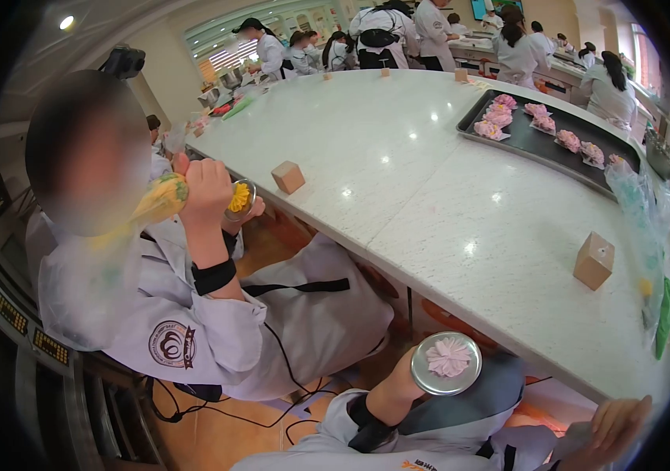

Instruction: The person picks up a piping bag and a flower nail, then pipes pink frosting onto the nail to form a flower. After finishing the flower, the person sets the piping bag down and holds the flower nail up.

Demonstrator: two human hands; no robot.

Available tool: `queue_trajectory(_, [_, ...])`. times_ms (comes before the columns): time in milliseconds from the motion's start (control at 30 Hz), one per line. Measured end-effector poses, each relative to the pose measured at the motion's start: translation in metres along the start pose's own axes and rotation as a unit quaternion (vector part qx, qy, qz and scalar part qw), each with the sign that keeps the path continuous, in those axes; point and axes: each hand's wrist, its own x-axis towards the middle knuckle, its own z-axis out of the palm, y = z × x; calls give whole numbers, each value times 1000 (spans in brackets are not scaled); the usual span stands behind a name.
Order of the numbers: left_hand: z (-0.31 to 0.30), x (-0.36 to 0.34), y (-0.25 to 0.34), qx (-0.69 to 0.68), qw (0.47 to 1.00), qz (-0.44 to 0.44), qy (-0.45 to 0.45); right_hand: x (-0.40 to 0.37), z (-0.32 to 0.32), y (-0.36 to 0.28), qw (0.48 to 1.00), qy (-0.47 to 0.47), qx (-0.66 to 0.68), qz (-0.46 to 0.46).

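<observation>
My left hand [400,390] is closed beneath a round metal flower nail [427,380], whose stem and most of my fingers are hidden. On its plate sits a pale pink piped flower [448,357] with pointed petals. At the lower right, beside the table's near edge, my right hand [616,428] has its fingers stretched out and nothing visible in them. A wooden block [593,261] with a small hole on top stands on the table between the two hands.
At left, a co-worker [217,330] holds a piping bag [164,198] over a yellow flower [238,198]. On the white table [327,165] are a dark tray [531,145] of pink flowers, another block [288,177], plastic bags [640,212] and a green item [665,318].
</observation>
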Motion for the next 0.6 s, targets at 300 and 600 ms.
queue_trajectory(300, [14, 1, 4, 83, 996, 46, 2, 18, -71, 13, 992, -21, 77, 93])
queue_trajectory(600, [2, 4, -1, -48, 998, -36, 16, 8, -71, 15, 991, 17, 12, 131])
